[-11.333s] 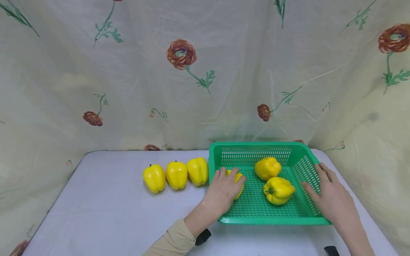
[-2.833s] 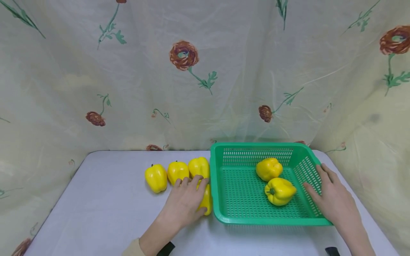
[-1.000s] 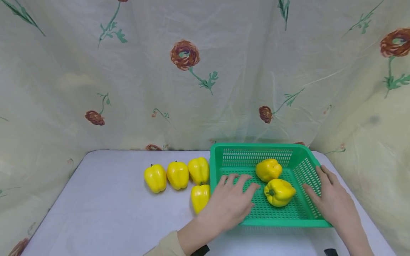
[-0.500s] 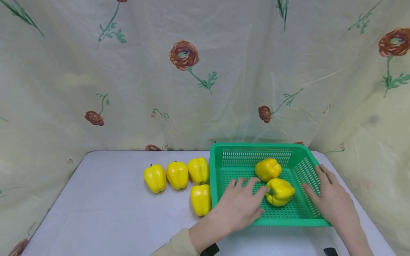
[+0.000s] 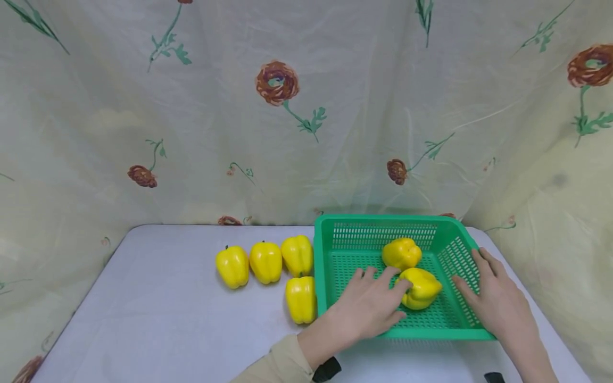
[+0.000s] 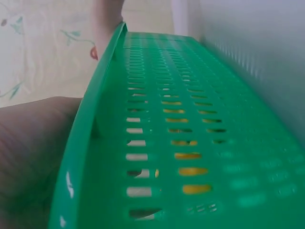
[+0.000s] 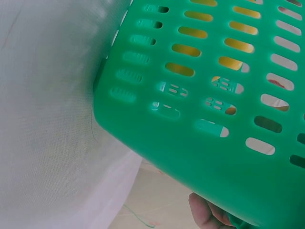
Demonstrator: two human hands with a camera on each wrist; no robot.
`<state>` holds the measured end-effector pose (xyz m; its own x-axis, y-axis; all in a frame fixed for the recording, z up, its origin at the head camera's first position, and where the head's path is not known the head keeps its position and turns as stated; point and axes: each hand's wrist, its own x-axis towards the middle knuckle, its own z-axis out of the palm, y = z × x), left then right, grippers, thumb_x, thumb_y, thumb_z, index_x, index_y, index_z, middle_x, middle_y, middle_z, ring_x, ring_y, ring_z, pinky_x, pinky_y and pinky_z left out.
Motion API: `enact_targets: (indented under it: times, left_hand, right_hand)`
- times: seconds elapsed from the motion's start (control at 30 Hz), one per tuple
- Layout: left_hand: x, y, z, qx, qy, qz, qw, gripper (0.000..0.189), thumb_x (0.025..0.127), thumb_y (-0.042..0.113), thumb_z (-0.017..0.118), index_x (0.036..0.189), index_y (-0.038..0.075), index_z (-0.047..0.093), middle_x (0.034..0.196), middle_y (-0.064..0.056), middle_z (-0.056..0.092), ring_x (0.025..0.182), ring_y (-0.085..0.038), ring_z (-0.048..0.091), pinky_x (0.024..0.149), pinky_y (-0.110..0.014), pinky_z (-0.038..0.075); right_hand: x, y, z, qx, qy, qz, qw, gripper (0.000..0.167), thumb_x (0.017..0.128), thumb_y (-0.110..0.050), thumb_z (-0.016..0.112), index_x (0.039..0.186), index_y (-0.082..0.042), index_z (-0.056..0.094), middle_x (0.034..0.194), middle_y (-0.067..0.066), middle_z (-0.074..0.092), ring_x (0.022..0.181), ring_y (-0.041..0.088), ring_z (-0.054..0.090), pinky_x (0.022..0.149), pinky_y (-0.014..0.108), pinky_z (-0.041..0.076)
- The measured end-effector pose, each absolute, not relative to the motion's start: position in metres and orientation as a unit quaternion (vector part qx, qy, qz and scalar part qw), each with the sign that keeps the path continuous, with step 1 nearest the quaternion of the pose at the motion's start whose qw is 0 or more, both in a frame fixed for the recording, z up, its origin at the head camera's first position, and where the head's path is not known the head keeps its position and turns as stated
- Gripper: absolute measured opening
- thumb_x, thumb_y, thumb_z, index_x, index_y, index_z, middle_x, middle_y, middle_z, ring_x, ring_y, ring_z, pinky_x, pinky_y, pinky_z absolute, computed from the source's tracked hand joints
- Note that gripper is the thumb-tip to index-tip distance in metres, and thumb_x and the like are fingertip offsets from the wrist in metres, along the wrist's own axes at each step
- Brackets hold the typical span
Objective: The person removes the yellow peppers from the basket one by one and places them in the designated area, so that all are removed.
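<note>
My left hand (image 5: pixel 371 306) reaches over the front wall of the green plastic basket (image 5: pixel 378 333). Its fingers are spread, with the index fingertip at the stem end of the nearer yellow bell pepper (image 5: pixel 423 290); the thumb lies lower, just left of that pepper. A second yellow bell pepper (image 5: pixel 402 252) lies behind it inside the basket. My right hand (image 5: pixel 505 298) holds the basket's right rim, thumb on the inner side. The right wrist view shows fingertips (image 7: pixel 202 212) curled at the rim. In the left wrist view the basket wall (image 6: pixel 109 191) hides most of the peppers.
On the white-covered table (image 5: pixel 158 303), left of the basket, three yellow bell peppers stand in a row, the middle pepper (image 5: pixel 265 262) among them. Another pepper (image 5: pixel 300 299) stands in front, against the basket's left side. A flowered curtain (image 5: pixel 335 175) hangs behind the table.
Earlier my left hand moved a pepper from the basket to the table at the basket's left side. It has since moved right, to the nearer pepper inside. The right hand has stayed put.
</note>
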<state>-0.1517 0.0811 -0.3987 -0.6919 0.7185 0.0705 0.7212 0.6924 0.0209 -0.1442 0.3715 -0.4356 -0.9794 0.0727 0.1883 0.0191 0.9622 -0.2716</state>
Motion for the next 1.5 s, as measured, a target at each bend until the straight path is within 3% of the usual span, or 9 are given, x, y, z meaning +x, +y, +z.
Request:
enact_targets:
  times: [0.17,0.33,0.47,0.7,0.93,1.07,1.3,1.4,1.5]
  left_hand:
    - [-0.153,0.090,-0.400,-0.384,-0.923,-0.019,0.018,0.041,0.112,0.044,0.054,0.152,0.038,0.053,0.162,0.009,0.052,0.122,-0.021,0.066,0.096,-0.035,0.056]
    - [-0.155,0.098,-0.401,-0.391,-0.920,-0.004,-0.031,0.051,0.112,0.033,0.057,0.160,0.043,0.044,0.174,0.014,0.036,0.142,-0.026,0.059,0.116,-0.043,0.054]
    - [-0.156,0.101,-0.403,-0.408,-0.911,0.009,-0.052,0.060,0.111,0.031,0.061,0.164,0.046,0.037,0.177,0.018,0.028,0.153,-0.029,0.051,0.120,-0.044,0.051]
    - [-0.155,0.102,-0.405,-0.405,-0.912,-0.007,-0.066,0.063,0.110,0.029,0.063,0.164,0.045,0.036,0.170,0.019,0.040,0.156,-0.030,0.047,0.124,-0.047,0.048]
    - [-0.155,0.104,-0.404,-0.403,-0.913,-0.011,-0.065,0.061,0.110,0.028,0.061,0.164,0.044,0.038,0.172,0.019,0.039,0.158,-0.032,0.045,0.124,-0.047,0.048]
    - [-0.153,0.105,-0.402,-0.396,-0.917,-0.003,-0.053,0.057,0.111,0.029,0.060,0.163,0.043,0.040,0.165,0.017,0.048,0.151,-0.028,0.051,0.123,-0.043,0.049]
    - [-0.150,0.104,-0.400,-0.379,-0.924,0.039,-0.024,0.053,0.110,0.035,0.060,0.161,0.039,0.046,0.153,0.011,0.057,0.115,-0.018,0.059,0.099,-0.031,0.053]
    - [-0.150,0.103,-0.399,-0.379,-0.924,0.044,-0.017,0.049,0.110,0.035,0.060,0.158,0.036,0.050,0.151,0.009,0.058,0.114,-0.018,0.058,0.096,-0.030,0.052]
    - [-0.149,0.101,-0.398,-0.380,-0.924,0.038,-0.014,0.045,0.111,0.033,0.058,0.155,0.030,0.052,0.152,0.009,0.059,0.127,-0.020,0.061,0.104,-0.033,0.055]
  right_hand:
    - [-0.144,0.371,-0.436,-0.025,-0.986,0.137,0.096,0.082,0.109,-0.041,0.062,0.163,0.011,0.029,0.164,0.043,0.031,0.134,0.068,0.044,0.100,0.083,0.044]
    - [-0.144,0.370,-0.435,-0.022,-0.985,0.135,0.102,0.081,0.108,-0.040,0.063,0.162,0.012,0.031,0.162,0.043,0.033,0.133,0.068,0.045,0.098,0.083,0.045]
    - [-0.144,0.369,-0.435,-0.021,-0.986,0.133,0.103,0.080,0.108,-0.038,0.064,0.161,0.013,0.031,0.162,0.043,0.034,0.132,0.069,0.046,0.096,0.082,0.046]
    - [-0.145,0.369,-0.435,-0.024,-0.986,0.131,0.098,0.081,0.108,-0.039,0.064,0.162,0.012,0.031,0.162,0.043,0.033,0.132,0.068,0.046,0.097,0.082,0.046]
    - [-0.144,0.370,-0.436,-0.022,-0.985,0.133,0.105,0.081,0.108,-0.039,0.064,0.162,0.012,0.031,0.162,0.043,0.034,0.132,0.068,0.046,0.097,0.082,0.046]
    - [-0.143,0.370,-0.436,-0.022,-0.985,0.134,0.105,0.081,0.108,-0.039,0.063,0.162,0.012,0.031,0.162,0.043,0.033,0.133,0.068,0.045,0.097,0.083,0.045]
    - [-0.143,0.371,-0.437,-0.024,-0.985,0.133,0.104,0.081,0.108,-0.040,0.063,0.162,0.011,0.030,0.163,0.043,0.033,0.134,0.068,0.045,0.099,0.083,0.044]
    - [-0.144,0.371,-0.437,-0.025,-0.986,0.133,0.102,0.081,0.108,-0.040,0.062,0.163,0.011,0.030,0.163,0.042,0.032,0.134,0.068,0.044,0.099,0.083,0.044]
    - [-0.144,0.371,-0.436,-0.024,-0.985,0.134,0.103,0.081,0.108,-0.040,0.062,0.163,0.011,0.030,0.163,0.042,0.032,0.133,0.068,0.045,0.098,0.083,0.044]
